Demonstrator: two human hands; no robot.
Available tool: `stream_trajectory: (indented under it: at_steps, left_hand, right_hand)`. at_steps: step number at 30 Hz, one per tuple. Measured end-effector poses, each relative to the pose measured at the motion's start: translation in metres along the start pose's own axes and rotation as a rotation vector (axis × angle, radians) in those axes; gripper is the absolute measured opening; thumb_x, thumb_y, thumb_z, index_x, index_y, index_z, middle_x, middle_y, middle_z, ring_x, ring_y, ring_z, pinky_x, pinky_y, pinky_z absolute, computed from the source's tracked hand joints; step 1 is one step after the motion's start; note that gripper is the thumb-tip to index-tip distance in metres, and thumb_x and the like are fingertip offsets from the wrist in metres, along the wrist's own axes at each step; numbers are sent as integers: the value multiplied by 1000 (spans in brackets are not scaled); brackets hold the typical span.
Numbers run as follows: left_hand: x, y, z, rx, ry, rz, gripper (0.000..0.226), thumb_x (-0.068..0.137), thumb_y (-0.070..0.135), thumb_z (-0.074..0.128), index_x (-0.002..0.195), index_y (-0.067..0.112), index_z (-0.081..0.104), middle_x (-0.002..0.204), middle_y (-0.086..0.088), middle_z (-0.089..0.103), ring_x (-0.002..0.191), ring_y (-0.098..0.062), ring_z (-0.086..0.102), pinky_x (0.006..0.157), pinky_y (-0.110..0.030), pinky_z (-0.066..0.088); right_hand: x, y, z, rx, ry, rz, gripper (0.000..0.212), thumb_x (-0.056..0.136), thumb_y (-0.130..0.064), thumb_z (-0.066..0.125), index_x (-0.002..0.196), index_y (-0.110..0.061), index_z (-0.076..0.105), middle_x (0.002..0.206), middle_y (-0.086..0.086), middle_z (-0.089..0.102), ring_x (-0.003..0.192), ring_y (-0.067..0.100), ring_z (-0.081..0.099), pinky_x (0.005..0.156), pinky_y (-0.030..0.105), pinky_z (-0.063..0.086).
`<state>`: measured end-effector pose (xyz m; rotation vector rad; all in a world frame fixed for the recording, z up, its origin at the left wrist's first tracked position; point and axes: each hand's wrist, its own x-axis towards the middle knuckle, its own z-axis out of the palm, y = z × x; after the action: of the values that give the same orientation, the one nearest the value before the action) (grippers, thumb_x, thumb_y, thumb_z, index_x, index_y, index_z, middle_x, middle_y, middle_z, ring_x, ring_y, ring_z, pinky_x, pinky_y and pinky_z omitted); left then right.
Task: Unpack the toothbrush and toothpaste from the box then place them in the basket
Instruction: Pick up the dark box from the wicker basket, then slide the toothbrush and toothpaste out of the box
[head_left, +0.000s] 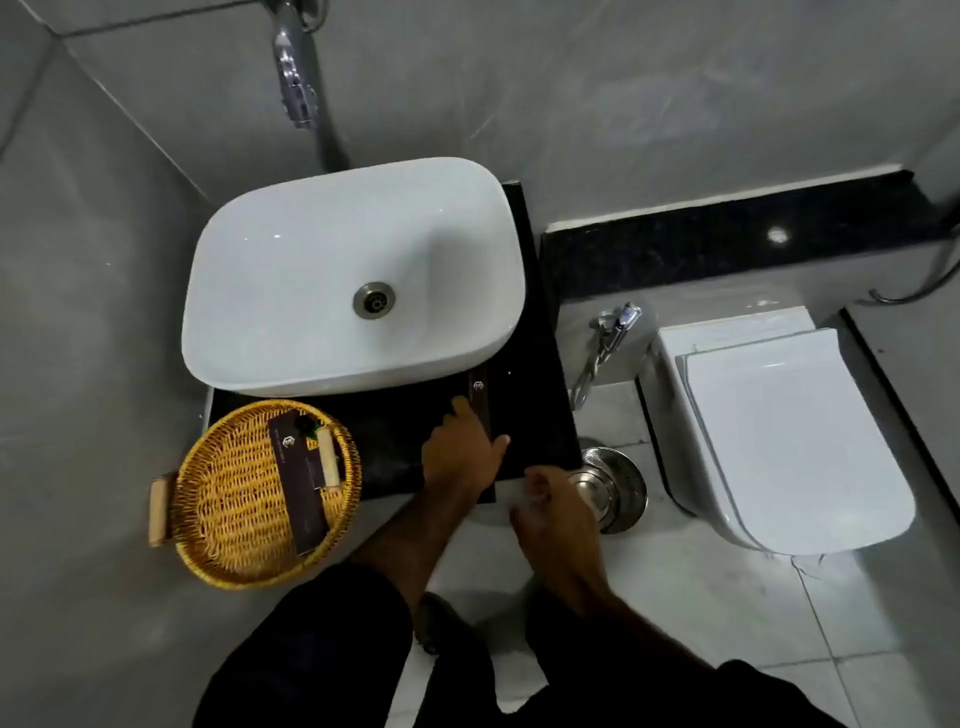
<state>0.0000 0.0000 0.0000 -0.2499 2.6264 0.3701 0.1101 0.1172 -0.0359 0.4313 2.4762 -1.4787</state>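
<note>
Trouble is likeliest at the counter's (530, 415) front-right edge: my left hand (460, 457) clamps the slim dark box (480, 402) there, right hand (550, 512) loosely curled, empty; a slip drops it floorward, away from the basket (234, 519).

Bathroom: sink (291, 260), toilet (779, 441).

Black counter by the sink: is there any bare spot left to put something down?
Yes: the black counter is bare between the basket and the left hand. The sink covers the rest; the right edge holds the dark box.
</note>
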Motion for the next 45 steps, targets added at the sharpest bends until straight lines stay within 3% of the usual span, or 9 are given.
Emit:
stream_trajectory:
  at_steps: [4,8,12,19,23,26,36,42,45]
  left_hand:
    - [4,0,7,-75,-10,-122,69,85,49,63,133,5,39,131,-22,60,119,-44,58,95,-49,50]
    - [-5,6,13,-156,-39,-108,63,81,49,66,122,5,47,123,-21,65,111,-41,63,91,-45,54]
    - [-21,6,14,-430,-73,-83,56,81,50,69,117,12,50,116,-13,68,100,-31,69,86,-39,58]
    - [-39,-24,3,-1366,-398,-163,53,92,56,52,130,18,56,125,-13,66,103,-28,69,91,-48,55]
    - [-50,-51,-8,-1940,-505,-313,59,94,59,45,130,15,61,115,-9,71,99,-25,69,89,-43,52]
    - [-60,-65,-11,-2212,-560,-350,49,96,51,45,110,12,73,112,-11,76,97,-28,75,85,-44,57]
    - [-83,-74,-44,-2385,-553,-394,21,95,22,55,88,7,68,74,-12,77,65,-26,77,61,-42,64]
    - [-90,-96,-49,-2281,-649,-419,24,94,30,54,102,10,65,109,-13,70,74,-23,74,64,-28,61]
    - [-96,-105,-48,-2291,-701,-442,25,91,27,57,104,7,64,93,-17,71,61,-26,73,56,-29,62]
  right_hand:
    - [8,9,-11,-35,-183,0,44,94,-33,69,135,-27,53,114,-18,58,93,-1,63,68,9,50]
    - [22,5,-18,-124,-257,-8,58,91,-45,68,142,-27,46,132,-6,63,95,8,68,84,31,58]
    - [24,1,-20,-40,-246,-12,50,90,-42,73,128,-27,45,116,-8,71,84,-1,67,75,22,62]
    - [-18,-6,-64,37,-198,47,40,86,-22,83,100,-43,51,98,-17,73,81,-10,75,67,15,61]
    - [-61,-38,-91,-50,-110,-56,36,79,-51,78,108,-55,58,100,-25,75,92,-10,71,74,10,58]
    - [-81,-80,-96,-52,-12,-161,37,79,-67,69,114,-60,59,110,-31,70,101,-12,66,73,1,51]
    - [-100,-203,-71,-112,307,-510,48,84,-49,79,127,-40,60,101,-23,75,85,-3,75,73,3,51]
    - [-113,-244,-48,-164,404,-642,49,86,-45,81,129,-33,62,96,-21,71,81,1,75,69,9,54]
    - [-123,-256,-42,-175,416,-682,54,88,-40,82,137,-27,62,98,-28,71,80,2,75,69,12,57]
